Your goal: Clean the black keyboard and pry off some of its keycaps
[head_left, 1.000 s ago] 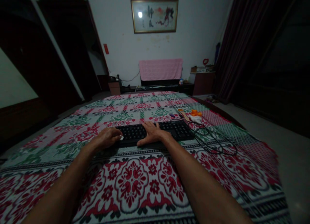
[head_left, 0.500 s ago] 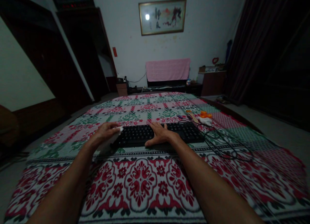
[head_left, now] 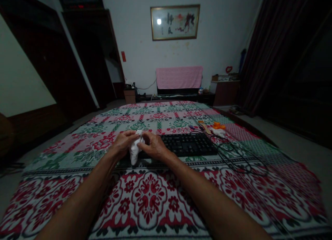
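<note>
A crumpled white cloth [head_left: 134, 151] is pinched between my two hands, above the left end of a black keyboard [head_left: 190, 144]. My left hand [head_left: 123, 143] grips it from the left, fingers closed on its upper part. From the right, my right hand [head_left: 153, 144] holds it with thumb and fingers. One end of the cloth hangs down toward me. The keyboard lies flat on a patterned bedspread [head_left: 150, 195], its left part hidden behind my hands and the cloth.
A black cable [head_left: 245, 163] lies coiled right of the keyboard. Beyond it are a flat wooden-handled brush [head_left: 206, 127], an orange item [head_left: 219, 125] and a white bunched item [head_left: 219, 132]. Against the far wall, a pink cloth [head_left: 178, 77] covers a screen.
My right hand has left the middle of the keyboard and joined my left hand at the white cloth. More of the cloth now shows, and my left hand has shifted slightly right.
</note>
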`<state>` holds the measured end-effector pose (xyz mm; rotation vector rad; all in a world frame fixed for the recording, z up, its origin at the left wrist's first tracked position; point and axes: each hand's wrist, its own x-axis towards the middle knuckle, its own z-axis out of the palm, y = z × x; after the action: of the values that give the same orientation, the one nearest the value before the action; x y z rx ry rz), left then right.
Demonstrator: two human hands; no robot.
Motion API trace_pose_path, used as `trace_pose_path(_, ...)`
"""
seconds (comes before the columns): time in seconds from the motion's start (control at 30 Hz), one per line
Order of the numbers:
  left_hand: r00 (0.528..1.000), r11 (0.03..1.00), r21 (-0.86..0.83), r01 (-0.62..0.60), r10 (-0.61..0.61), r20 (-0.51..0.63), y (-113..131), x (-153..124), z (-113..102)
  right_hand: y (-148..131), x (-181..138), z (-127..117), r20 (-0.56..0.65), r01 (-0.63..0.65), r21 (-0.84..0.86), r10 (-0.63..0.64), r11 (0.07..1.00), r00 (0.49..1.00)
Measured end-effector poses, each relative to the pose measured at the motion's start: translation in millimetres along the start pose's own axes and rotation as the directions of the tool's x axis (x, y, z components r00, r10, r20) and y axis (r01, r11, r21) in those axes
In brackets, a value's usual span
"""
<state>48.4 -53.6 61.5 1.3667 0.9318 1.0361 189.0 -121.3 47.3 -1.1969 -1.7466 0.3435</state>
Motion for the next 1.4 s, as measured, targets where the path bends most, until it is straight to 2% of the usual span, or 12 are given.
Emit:
trace_pose_path(0.17,0.996,0.992,-0.122,0.042,-0.033,0.078,-2,-7,15,-6,0,11,-0.185,-0.075,-0.031,0.069,0.997,0.98)
trace_pose_path(0.27,0.991,0.999,-0.045,-0.008,0.014,0.136,-2,-6,14,-2,0,12,-0.225,-0.087,-0.06,0.071,0.994,0.972)
trace_pose_path(0.33,0.984,0.991,0.108,-0.083,0.064,0.164,-2,-1,5,4,1,7,-0.216,-0.102,-0.106,0.077,0.989,0.973)
trace_pose_path(0.4,0.984,0.936,0.306,-0.174,0.157,0.08,-3,7,-9,12,2,-3,-0.205,-0.122,-0.192,0.082,0.974,0.975)
trace_pose_path(0.5,0.935,0.729,0.665,-0.162,0.328,-0.133,-13,19,-31,26,3,-20,-0.225,-0.162,-0.344,0.086,0.925,0.971)
trace_pose_path(0.53,0.92,0.629,0.768,-0.121,0.361,-0.151,-19,22,-37,29,3,-25,-0.22,-0.172,-0.382,0.092,0.908,0.971)
trace_pose_path(0.57,0.919,0.603,0.791,-0.104,0.363,-0.155,-24,24,-42,32,2,-28,-0.209,-0.187,-0.42,0.106,0.888,0.972)
trace_pose_path(0.67,0.933,0.585,0.803,-0.116,0.342,-0.114,-41,26,-49,34,-2,-30,-0.142,-0.193,-0.516,0.139,0.835,0.98)
trace_pose_path(0.83,0.929,0.6,0.78,-0.179,0.365,-0.068,-56,25,-54,22,-8,-25,0.159,0.007,-0.565,0.101,0.825,0.982)
trace_pose_path(0.93,0.921,0.625,0.758,-0.187,0.379,-0.085,-61,27,-57,20,-1,-24,0.261,0.089,-0.562,0.073,0.823,0.963)
trace_pose_path(1.23,0.904,0.622,0.754,-0.213,0.418,-0.089,-68,29,-56,23,34,12,0.171,0.084,-0.687,0.049,0.722,0.984)
trace_pose_path(1.4,0.902,0.618,0.755,-0.219,0.423,-0.084,-70,30,-56,21,33,17,0.187,0.031,-0.721,0.151,0.693,0.971)
